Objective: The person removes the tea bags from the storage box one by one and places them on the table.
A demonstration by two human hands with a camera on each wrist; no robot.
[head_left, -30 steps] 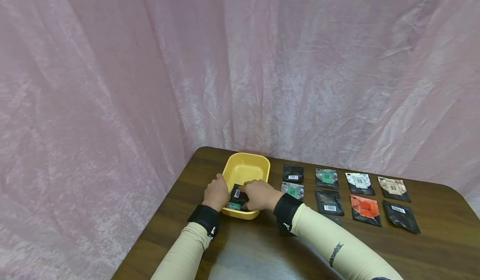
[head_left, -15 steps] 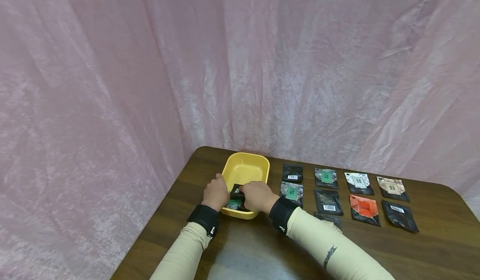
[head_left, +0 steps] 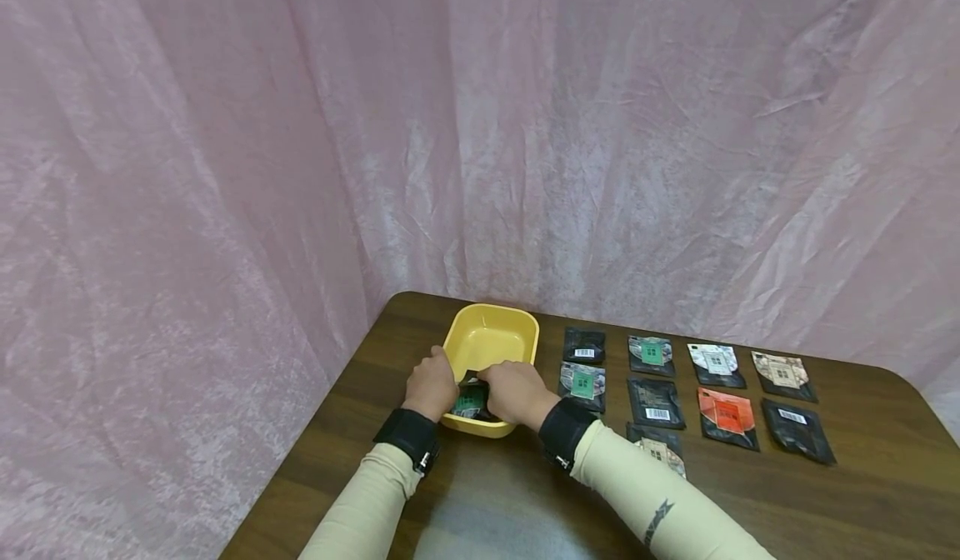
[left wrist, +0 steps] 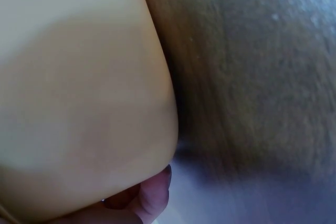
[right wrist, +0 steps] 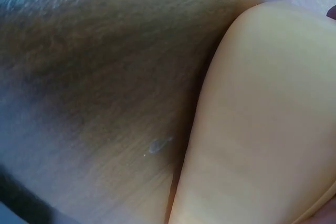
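A yellow tray (head_left: 489,345) stands near the back left corner of the table. My left hand (head_left: 432,383) grips its left rim. In the left wrist view, fingertips (left wrist: 155,195) show under the tray's outer wall (left wrist: 89,98). My right hand (head_left: 517,392) reaches over the near right rim and pinches a black packet (head_left: 471,376) inside, mostly hidden by the fingers. Beneath that lies a packet with a green label (head_left: 468,402). The right wrist view shows mainly the tray's outer wall (right wrist: 257,124).
On the wooden table (head_left: 525,493), right of the tray, flat packets lie in rows: a green-labelled one (head_left: 582,384), a black one with a barcode (head_left: 656,403), an orange one (head_left: 727,417), a white one (head_left: 716,365) and several others. A pink curtain (head_left: 495,168) hangs behind.
My right hand has shifted slightly left inside the tray. The black packet has tilted, its barcode no longer in sight, and more of the green-labelled packet shows. The left hand has stayed put.
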